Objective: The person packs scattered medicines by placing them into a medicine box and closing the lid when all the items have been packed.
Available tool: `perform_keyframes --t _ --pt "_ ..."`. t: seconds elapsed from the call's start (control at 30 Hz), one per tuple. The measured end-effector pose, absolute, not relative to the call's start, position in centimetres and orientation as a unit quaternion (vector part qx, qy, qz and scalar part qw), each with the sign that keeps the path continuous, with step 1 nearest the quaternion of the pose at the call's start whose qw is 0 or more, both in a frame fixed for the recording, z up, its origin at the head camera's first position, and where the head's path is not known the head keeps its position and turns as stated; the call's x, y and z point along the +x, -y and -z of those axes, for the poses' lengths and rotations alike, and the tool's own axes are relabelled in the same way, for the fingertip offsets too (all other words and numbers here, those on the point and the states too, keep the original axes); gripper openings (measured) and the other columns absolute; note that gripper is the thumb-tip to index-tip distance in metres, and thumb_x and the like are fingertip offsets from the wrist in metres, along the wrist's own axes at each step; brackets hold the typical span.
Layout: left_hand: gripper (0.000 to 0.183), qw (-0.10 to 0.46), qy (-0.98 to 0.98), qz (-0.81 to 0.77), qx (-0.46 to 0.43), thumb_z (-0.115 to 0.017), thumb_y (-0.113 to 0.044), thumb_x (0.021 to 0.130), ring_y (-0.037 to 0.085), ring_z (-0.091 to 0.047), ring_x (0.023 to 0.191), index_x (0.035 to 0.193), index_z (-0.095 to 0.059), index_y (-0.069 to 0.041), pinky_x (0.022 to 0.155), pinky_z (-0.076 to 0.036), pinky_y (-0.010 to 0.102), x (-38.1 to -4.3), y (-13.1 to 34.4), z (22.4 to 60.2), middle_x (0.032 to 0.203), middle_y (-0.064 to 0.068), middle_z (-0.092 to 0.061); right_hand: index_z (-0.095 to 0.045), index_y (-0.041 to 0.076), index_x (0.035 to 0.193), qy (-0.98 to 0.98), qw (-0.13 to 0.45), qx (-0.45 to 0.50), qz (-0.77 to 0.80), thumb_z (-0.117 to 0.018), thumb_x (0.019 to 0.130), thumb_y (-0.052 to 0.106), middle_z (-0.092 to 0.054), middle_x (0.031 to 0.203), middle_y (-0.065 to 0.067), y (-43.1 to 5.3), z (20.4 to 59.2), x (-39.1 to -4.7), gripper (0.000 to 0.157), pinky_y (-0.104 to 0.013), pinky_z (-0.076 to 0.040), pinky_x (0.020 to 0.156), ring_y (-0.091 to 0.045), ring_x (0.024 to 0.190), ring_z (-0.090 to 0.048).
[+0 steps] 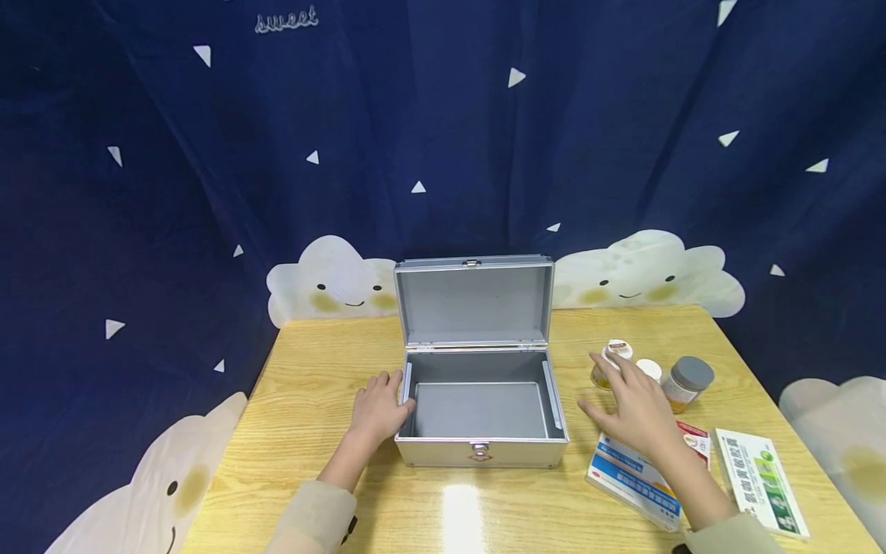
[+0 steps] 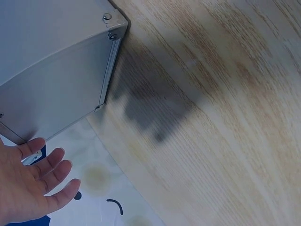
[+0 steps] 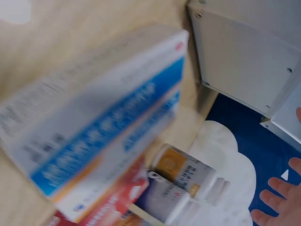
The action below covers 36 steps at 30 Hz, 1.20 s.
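A silver metal medicine box [image 1: 443,452] stands on the table with its lid [image 1: 477,304] raised. My left hand [image 1: 379,408] grips its left rim, thumb over the edge inside and fingers outside; the left wrist view shows the index fingertip against the side wall. My right hand [image 1: 637,408] hangs with fingers spread, holding nothing, its fingertips over a white-capped pill bottle [image 1: 620,348]. A second white-capped bottle [image 1: 649,368] and a larger grey-capped bottle [image 1: 691,375] stand beside it. Under the right forearm lies a blue-and-white medicine carton [image 1: 633,481], partly hidden.
Partly covered by the right forearm is a red carton [image 1: 695,442]. A white-and-green carton [image 1: 761,481] lies flat near the right edge of the wooden table [image 1: 311,369]. Behind the table hangs a dark blue curtain [image 1: 429,115] with printed clouds.
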<state>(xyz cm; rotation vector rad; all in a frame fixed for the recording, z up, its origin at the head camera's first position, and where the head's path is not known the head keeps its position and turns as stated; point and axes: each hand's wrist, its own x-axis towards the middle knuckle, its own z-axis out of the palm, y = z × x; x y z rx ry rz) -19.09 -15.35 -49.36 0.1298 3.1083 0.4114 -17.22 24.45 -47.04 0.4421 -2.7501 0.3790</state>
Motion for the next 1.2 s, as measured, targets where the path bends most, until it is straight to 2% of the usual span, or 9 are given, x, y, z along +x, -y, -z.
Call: perform_keyframes --t 0.27,0.47,0.6,0.93,1.2 --pt "0.061 0.002 -0.991 -0.129 0.042 -0.055 -0.039 0.082 0.035 -0.046 0.113 0.132 -0.045 -0.007 0.088 -0.038 0.054 -19.1 15.3 49.3 0.123 0.018 -0.05 -0.041 0.009 0.134 0.966 0.155 0.148 -0.143 -0.07 0.072 0.048 -0.044 0.129 -0.02 -25.4 49.2 -15.4 0.079 -0.06 -0.035 0.087 -0.041 0.115 -0.042" --pt "0.06 -0.005 -0.991 -0.126 0.04 -0.054 -0.039 0.082 0.034 -0.047 0.111 0.132 -0.046 -0.007 0.086 -0.038 0.052 -19.0 15.3 49.4 0.12 0.018 -0.051 -0.042 0.01 0.133 0.974 0.126 0.128 -0.136 -0.074 0.066 0.048 -0.045 0.126 -0.021 -25.8 50.5 -14.0 0.084 -0.06 -0.04 0.077 -0.043 0.11 -0.047" --pt "0.059 -0.01 -0.991 -0.127 0.041 -0.054 -0.038 0.081 0.033 -0.047 0.109 0.131 -0.047 -0.007 0.085 -0.039 0.051 -19.0 15.3 49.4 0.118 0.017 -0.051 -0.04 0.009 0.134 0.981 0.085 0.114 -0.134 -0.072 0.067 0.053 -0.043 0.129 -0.023 -26.0 51.5 -13.1 0.086 -0.064 -0.037 0.08 -0.044 0.114 -0.043" --pt "0.059 -0.007 -0.99 -0.136 0.04 -0.054 -0.037 0.081 0.034 -0.047 0.11 0.131 -0.046 -0.007 0.085 -0.039 0.052 -18.9 15.2 49.3 0.119 0.017 -0.051 -0.044 0.005 0.13 0.985 0.04 0.093 -0.14 -0.064 0.063 0.07 -0.047 0.125 -0.023 -26.7 53.4 -11.5 0.096 -0.062 -0.036 0.083 -0.041 0.113 -0.044" --pt "0.06 -0.004 -0.99 -0.137 0.038 -0.054 -0.038 0.081 0.033 -0.046 0.111 0.131 -0.046 -0.007 0.086 -0.038 0.052 -19.0 15.3 49.5 0.12 0.016 -0.051 -0.047 0.004 0.126 0.986 0.017 0.087 -0.14 -0.068 0.058 0.069 -0.049 0.121 -0.022 -27.4 54.1 -10.8 0.097 -0.06 -0.038 0.083 -0.04 0.109 -0.046"
